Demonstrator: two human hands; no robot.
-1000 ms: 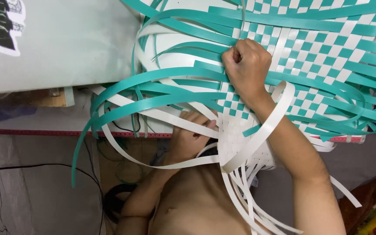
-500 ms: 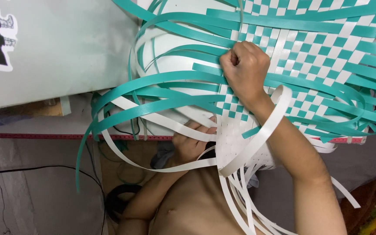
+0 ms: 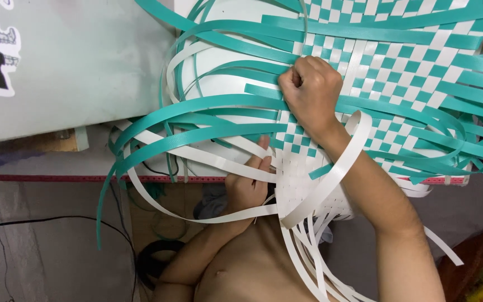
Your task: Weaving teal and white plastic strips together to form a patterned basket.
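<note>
nearest to me i see my bare chest and both forearms rising into the picture. my left hand (image 3: 247, 182) sits low, its fingers (image 3: 263, 150) stretched up under the loose white strips (image 3: 208, 162), touching them; i cannot tell whether they grip one. a white strip loops round my right forearm. further up, my right hand (image 3: 307, 89) is a closed fist, fingers curled tight on a teal strip (image 3: 225, 103) at the edge of the woven mat (image 3: 398, 72). the mat, a teal and white checker weave, lies over a pale rounded form on the tabletop (image 3: 85, 168), with long teal strips fanning left and right. below the tabletop edge runs a red band, then a grey floor (image 3: 29, 251) with black cables. farthest left, a pale green board (image 3: 85, 61) with a black and white sticker leans.
</note>
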